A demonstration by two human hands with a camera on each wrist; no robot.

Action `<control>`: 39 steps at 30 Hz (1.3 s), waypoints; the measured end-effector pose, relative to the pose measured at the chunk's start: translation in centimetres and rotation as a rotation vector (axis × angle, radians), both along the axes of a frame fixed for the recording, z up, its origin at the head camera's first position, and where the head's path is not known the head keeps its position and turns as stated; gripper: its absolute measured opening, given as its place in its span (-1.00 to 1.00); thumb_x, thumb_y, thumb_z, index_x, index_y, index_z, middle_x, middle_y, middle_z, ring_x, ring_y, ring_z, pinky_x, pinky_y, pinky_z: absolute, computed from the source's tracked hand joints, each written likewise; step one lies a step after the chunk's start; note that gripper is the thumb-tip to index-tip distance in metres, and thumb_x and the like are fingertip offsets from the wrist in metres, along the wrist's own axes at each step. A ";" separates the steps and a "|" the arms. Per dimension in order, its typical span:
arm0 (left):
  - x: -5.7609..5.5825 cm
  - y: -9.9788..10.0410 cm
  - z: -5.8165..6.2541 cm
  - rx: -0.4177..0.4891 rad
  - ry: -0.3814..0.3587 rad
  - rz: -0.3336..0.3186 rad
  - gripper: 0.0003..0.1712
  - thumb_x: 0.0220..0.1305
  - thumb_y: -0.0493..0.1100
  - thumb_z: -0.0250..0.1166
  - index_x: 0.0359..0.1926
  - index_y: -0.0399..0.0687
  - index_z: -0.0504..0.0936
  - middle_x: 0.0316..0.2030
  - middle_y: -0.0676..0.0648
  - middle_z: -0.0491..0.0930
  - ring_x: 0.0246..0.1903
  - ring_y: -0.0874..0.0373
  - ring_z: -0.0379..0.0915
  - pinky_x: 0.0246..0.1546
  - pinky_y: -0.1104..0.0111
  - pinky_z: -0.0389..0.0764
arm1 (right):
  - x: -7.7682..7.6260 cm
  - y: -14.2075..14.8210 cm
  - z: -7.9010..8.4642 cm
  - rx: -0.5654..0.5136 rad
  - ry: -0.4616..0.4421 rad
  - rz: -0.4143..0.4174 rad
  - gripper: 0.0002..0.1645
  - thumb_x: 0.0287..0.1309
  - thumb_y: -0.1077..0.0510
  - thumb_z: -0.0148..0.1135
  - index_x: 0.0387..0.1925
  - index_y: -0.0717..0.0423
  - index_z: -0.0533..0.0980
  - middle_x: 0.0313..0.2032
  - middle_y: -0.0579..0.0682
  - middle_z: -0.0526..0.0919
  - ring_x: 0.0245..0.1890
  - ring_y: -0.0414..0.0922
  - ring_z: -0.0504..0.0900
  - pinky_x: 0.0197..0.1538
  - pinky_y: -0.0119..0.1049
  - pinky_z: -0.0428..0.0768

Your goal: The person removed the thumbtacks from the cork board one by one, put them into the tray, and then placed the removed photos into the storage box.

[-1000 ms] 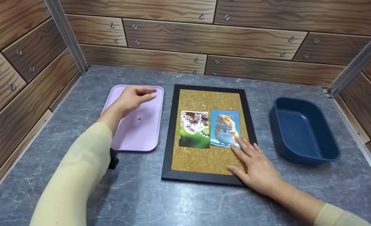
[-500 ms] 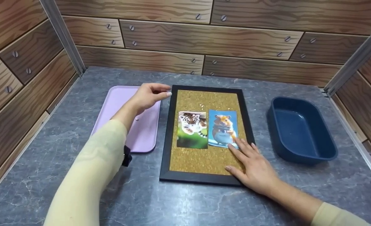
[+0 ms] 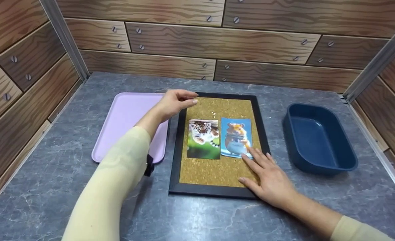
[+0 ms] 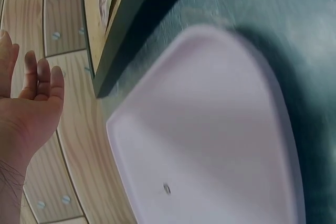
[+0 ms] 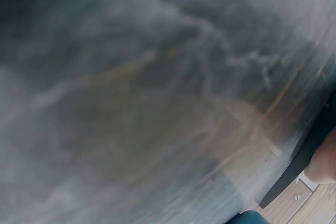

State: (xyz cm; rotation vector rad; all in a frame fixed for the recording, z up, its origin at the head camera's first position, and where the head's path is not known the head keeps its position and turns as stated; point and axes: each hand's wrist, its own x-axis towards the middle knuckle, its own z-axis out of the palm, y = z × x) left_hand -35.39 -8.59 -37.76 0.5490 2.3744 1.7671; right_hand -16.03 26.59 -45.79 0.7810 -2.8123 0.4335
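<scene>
My left hand [image 3: 174, 104] hangs over the upper left corner of a black-framed cork board [image 3: 204, 172], thumb and forefinger tips close together; I cannot tell whether something tiny sits between them. In the left wrist view, that hand [image 4: 31, 103] shows its other fingers bent. Two pictures lie side by side on the cork: a tiger cub picture [image 3: 203, 142] and a hamster picture [image 3: 236, 134]. Spread flat, my right hand [image 3: 272, 180] rests on the board's lower right, fingertips at the hamster picture's bottom corner. Its wrist view catches only a fingertip [image 5: 323, 163].
Left of the board lies a lilac tray [image 3: 127, 113], partly behind the left arm; a small silvery piece [image 4: 167, 188] lies on it. A deep blue bin [image 3: 321, 144] stands at right. Wood-patterned walls [image 3: 170, 40] enclose the grey marbled table [image 3: 197, 217].
My left hand has moved right, from over the lilac tray to over the board's upper left corner. The right hand stays in place on the board.
</scene>
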 end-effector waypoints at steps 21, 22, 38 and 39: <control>-0.2 4.9 -2.0 0.026 -0.069 -0.116 -0.54 0.49 -0.22 0.39 0.33 -0.26 0.63 0.19 -0.22 0.69 0.13 -0.02 0.65 0.19 0.18 0.65 | 0.1 -0.1 0.1 0.010 -0.004 -0.010 -0.13 0.41 -0.33 0.28 0.53 0.08 0.42 0.61 0.14 0.20 0.58 0.19 0.20 0.56 0.23 0.14; -0.2 5.2 -2.1 0.027 -0.070 -0.124 -0.53 0.49 -0.22 0.39 0.34 -0.26 0.63 0.21 -0.25 0.67 0.14 -0.03 0.64 0.18 0.20 0.66 | 0.1 -0.1 0.1 0.009 -0.006 -0.012 -0.13 0.41 -0.33 0.28 0.53 0.08 0.42 0.62 0.14 0.20 0.58 0.19 0.20 0.56 0.23 0.14; -0.6 7.9 -3.0 -0.044 -0.076 -0.203 -0.43 0.49 -0.13 0.39 0.40 -0.27 0.55 0.32 -0.32 0.57 0.28 -0.06 0.55 0.26 0.28 0.58 | 0.0 0.0 0.0 0.012 0.006 -0.007 -0.13 0.41 -0.31 0.30 0.53 0.07 0.42 0.61 0.13 0.22 0.57 0.19 0.23 0.54 0.25 0.17; -0.6 8.0 -3.1 -0.054 -0.075 -0.205 -0.42 0.49 -0.12 0.39 0.41 -0.26 0.55 0.33 -0.32 0.57 0.29 -0.06 0.54 0.27 0.27 0.57 | 0.0 0.0 0.0 0.011 0.008 -0.007 -0.13 0.41 -0.31 0.30 0.53 0.07 0.42 0.61 0.13 0.23 0.56 0.19 0.24 0.54 0.25 0.17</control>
